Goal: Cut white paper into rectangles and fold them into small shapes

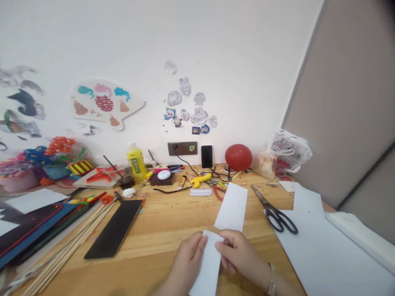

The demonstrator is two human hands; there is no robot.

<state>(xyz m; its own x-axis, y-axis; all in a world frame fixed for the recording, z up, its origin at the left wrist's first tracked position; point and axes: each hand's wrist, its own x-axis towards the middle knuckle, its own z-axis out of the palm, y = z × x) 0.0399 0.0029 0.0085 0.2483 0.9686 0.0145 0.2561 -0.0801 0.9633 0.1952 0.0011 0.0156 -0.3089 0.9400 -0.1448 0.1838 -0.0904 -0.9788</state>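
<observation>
A narrow white strip of paper (206, 267) is held upright-slanted between my two hands near the table's front edge. My left hand (189, 255) grips its left side, thumb on the face of the sheet. On the upper right edge, my right hand (236, 251) pinches the strip between thumb and fingers; part of those fingers is hidden behind it. Just beyond my hands lies another white paper piece (233, 205). Scissors with black handles (276, 216) rest to the right, partly over a large white sheet (336, 250).
A black flat board (114, 230) and thin wooden sticks (70, 246) lie on the left. Along the wall stand a yellow bottle (136, 161), a phone (206, 156) and a red balloon (238, 157). A yellow glue gun (200, 180) lies among scraps. A white roll (364, 236) is at right.
</observation>
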